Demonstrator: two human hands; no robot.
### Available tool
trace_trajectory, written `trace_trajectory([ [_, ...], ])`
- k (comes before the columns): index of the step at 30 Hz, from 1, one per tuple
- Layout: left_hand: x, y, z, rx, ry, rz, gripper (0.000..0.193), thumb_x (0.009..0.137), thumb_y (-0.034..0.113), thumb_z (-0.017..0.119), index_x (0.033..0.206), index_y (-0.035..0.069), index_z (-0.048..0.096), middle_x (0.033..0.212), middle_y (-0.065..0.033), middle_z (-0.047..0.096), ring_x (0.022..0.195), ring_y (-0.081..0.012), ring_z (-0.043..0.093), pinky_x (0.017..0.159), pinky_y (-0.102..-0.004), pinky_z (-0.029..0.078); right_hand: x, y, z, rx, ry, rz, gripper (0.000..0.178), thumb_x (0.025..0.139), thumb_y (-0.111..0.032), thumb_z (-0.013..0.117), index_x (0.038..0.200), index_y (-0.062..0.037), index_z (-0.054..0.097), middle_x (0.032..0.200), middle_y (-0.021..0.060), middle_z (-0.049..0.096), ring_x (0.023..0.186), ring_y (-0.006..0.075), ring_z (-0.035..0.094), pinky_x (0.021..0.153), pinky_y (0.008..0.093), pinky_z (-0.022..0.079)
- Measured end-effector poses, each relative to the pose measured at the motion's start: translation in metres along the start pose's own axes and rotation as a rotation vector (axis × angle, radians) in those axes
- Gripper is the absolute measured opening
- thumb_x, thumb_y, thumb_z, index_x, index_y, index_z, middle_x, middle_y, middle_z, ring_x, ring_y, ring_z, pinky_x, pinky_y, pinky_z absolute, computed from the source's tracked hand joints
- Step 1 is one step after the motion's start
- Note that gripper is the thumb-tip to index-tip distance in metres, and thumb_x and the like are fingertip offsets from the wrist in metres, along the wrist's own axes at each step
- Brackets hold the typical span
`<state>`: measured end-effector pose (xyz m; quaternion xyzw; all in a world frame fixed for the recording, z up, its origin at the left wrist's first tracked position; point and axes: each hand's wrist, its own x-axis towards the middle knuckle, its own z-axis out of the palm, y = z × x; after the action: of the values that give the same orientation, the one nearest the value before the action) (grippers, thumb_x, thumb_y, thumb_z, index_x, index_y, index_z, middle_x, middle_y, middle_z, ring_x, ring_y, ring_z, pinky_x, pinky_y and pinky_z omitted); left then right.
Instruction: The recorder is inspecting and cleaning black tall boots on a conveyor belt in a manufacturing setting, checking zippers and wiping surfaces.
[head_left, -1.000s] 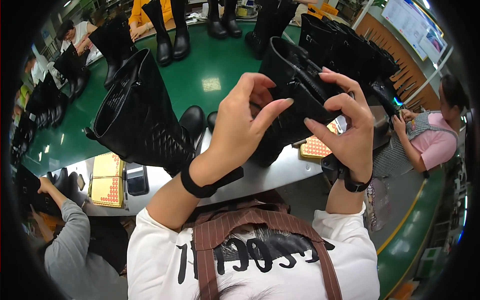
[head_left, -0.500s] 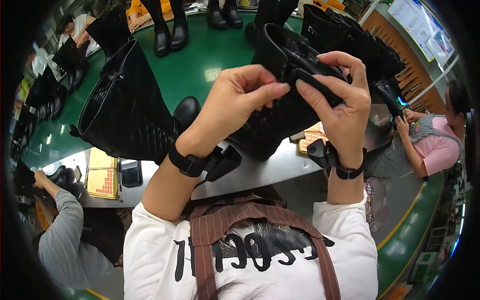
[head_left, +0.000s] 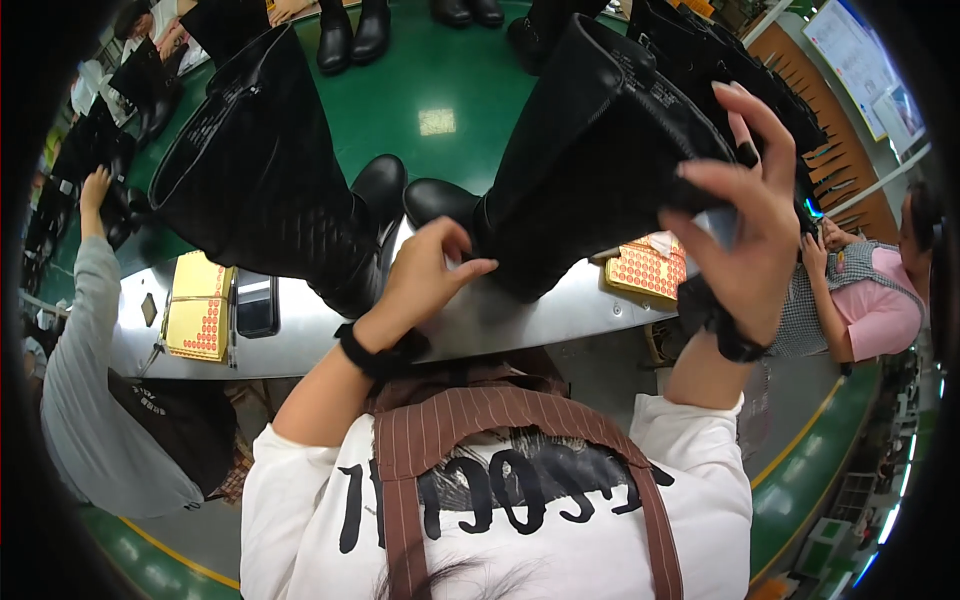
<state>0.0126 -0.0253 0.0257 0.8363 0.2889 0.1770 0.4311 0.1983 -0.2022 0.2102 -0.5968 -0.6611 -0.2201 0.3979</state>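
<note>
Two tall black boots stand upright at the table's near edge, toes turned toward each other. Just beyond the toe and ankle of the right boot, my left hand hovers low with thumb and forefinger apart; whether it touches the leather I cannot tell. My right hand, smeared by motion, is beside the top of that boot's shaft, its fingers spread and nothing in them. The left boot leans outward slightly, its shaft mouth showing a zip pull and printed lining. Neither hand is on it.
Yellow cards with red dots lie beside a dark phone on the metal table edge. A similar yellow stack sits behind the right boot. More black boots line the green surface. Co-workers sit at left and right.
Both hands have come off the right boot's shaft top: the left dropped down and left, the right moved right. The shaft now stands taller and open. The left co-worker's arm reaches farther up.
</note>
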Motion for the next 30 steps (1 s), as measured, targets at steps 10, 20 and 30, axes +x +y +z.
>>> trace_trajectory([
  [10, 0.036, 0.066, -0.016, -0.15, 0.465, 0.394, 0.035, 0.091, 0.006, 0.05, 0.125, -0.001, 0.049, 0.105, -0.0196, 0.055, 0.088, -0.0334, 0.058, 0.083, -0.0387, 0.046, -0.028, -0.016, 0.006, 0.219, 0.088, -0.121, 0.013, 0.048, -0.013, 0.06, 0.059, -0.013, 0.067, 0.126, 0.0251, 0.05, 0.131, 0.0449, 0.037, 0.102, 0.0622, 0.036],
  [20, 0.046, 0.072, -0.008, -0.569, 0.362, 0.382, 0.019, 0.093, 0.008, 0.046, 0.103, -0.005, 0.055, 0.092, -0.016, 0.056, 0.081, -0.0275, 0.053, 0.078, -0.0346, 0.044, -0.004, -0.003, 0.017, -0.194, 0.347, 0.024, 0.036, 0.063, -0.01, 0.089, 0.079, -0.0085, 0.057, 0.119, 0.0103, 0.059, 0.102, 0.0221, 0.057, 0.088, 0.0321, 0.047],
  [30, 0.006, -0.004, 0.031, -0.303, 0.067, -0.042, 0.058, 0.073, 0.023, 0.082, 0.117, 0.0, 0.052, 0.088, -0.0075, 0.06, 0.075, -0.0134, 0.059, 0.064, -0.028, 0.051, -0.052, 0.024, 0.028, 0.055, 0.507, 0.001, 0.092, 0.067, -0.029, 0.088, 0.138, -0.0063, 0.034, 0.14, 0.0123, 0.037, 0.131, 0.0288, 0.037, 0.104, 0.0433, 0.041],
])
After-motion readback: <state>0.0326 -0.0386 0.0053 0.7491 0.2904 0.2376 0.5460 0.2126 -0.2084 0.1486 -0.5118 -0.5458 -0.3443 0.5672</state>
